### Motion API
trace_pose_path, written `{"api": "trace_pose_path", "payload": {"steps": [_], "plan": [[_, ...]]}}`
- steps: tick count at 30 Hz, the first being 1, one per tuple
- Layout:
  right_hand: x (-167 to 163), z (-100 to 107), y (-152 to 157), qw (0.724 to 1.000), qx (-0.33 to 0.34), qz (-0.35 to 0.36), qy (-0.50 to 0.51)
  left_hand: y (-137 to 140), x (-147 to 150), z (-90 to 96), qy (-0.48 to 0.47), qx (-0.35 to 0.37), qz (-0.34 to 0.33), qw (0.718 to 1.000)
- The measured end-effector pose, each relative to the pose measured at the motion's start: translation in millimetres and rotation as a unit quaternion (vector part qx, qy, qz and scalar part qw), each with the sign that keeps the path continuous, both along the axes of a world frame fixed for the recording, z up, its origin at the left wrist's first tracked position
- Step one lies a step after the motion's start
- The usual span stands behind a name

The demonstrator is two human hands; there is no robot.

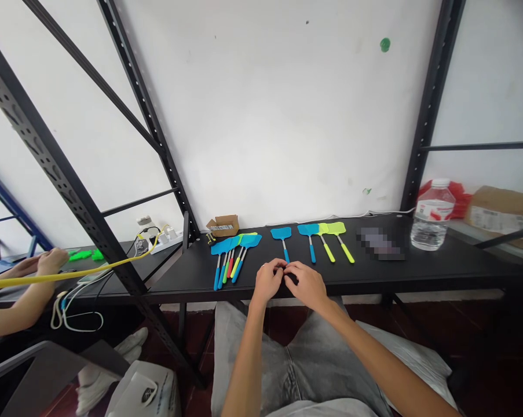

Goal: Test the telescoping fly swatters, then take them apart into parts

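Observation:
My left hand [270, 280] and my right hand [305, 284] meet at the table's front edge, fingertips pinched close together. Whatever sits between the fingers is hidden or too small to name. Just beyond them lies a blue fly swatter [281, 233], its handle end reaching my fingertips; whether they grip it I cannot tell. To the left is an overlapping bunch of several fly swatters [230, 255] with blue, green, red and yellow handles. Right of my hands lie another blue swatter [308, 230] and two yellow-green ones, a nearer one [326, 246] and an outer one [342, 234].
The black table [261, 272] runs along a white wall. A small open carton [223, 226] stands at the back left; a water bottle [432, 217] and brown parcel [498, 211] are right. Black rack posts flank me. Another person's hands [48, 263] and a yellow cable [91, 271] show left.

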State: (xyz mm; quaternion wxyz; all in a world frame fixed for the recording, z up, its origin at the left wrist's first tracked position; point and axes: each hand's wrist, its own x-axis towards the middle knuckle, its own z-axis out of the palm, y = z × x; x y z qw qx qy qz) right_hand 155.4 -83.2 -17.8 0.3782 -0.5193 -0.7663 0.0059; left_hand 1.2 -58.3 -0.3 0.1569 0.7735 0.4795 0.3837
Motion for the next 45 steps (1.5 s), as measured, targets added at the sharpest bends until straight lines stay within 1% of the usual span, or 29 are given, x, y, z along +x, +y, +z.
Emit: {"api": "trace_pose_path", "payload": {"steps": [8, 13, 15, 17, 19, 20, 22, 23, 25, 26, 28, 31, 37, 45], "plan": [[1, -2, 1, 1.0, 0.002, 0.007, 0.01, 2, 0, -1.9, -0.002, -0.003, 0.004, 1.0], [0, -3, 3, 0.999, 0.003, 0.01, 0.034, 5, 0, -4.4, -0.005, 0.002, 0.006, 1.0], [2, -2, 5, 0.998, -0.007, 0.025, 0.059, 5, 2, -3.4, 0.004, -0.001, 0.022, 1.0], [6, 2, 8, 0.994, -0.01, 0.043, 0.098, 7, 6, -1.2, 0.029, -0.009, 0.056, 0.998], [14, 5, 12, 0.992, 0.015, 0.033, 0.122, 9, 13, 1.0, 0.064, -0.011, 0.098, 0.993], [19, 6, 14, 0.992, 0.038, 0.012, 0.12, 11, 18, 1.7, 0.083, -0.008, 0.113, 0.99], [31, 7, 20, 0.992, 0.074, -0.053, 0.082, 15, 27, 1.4, 0.124, 0.007, 0.125, 0.984], [37, 6, 23, 0.992, 0.078, -0.089, 0.052, 17, 32, 0.4, 0.146, 0.016, 0.122, 0.982], [48, 3, 28, 0.988, 0.053, -0.142, -0.011, 21, 41, -2.5, 0.182, 0.025, 0.111, 0.977], [53, 1, 31, 0.987, 0.031, -0.152, -0.039, 23, 44, -4.2, 0.194, 0.026, 0.104, 0.975], [58, -2, 34, 0.987, -0.009, -0.142, -0.079, 25, 48, -7.1, 0.203, 0.025, 0.09, 0.975], [60, -3, 36, 0.989, -0.037, -0.107, -0.096, 26, 49, -9.1, 0.189, 0.022, 0.071, 0.979], [58, -1, 33, 0.989, -0.035, -0.109, -0.091, 22, 44, -7.2, 0.163, 0.009, 0.065, 0.985], [57, -1, 32, 0.99, -0.026, -0.103, -0.098, 21, 41, -5.8, 0.158, 0.021, 0.045, 0.986]]}}
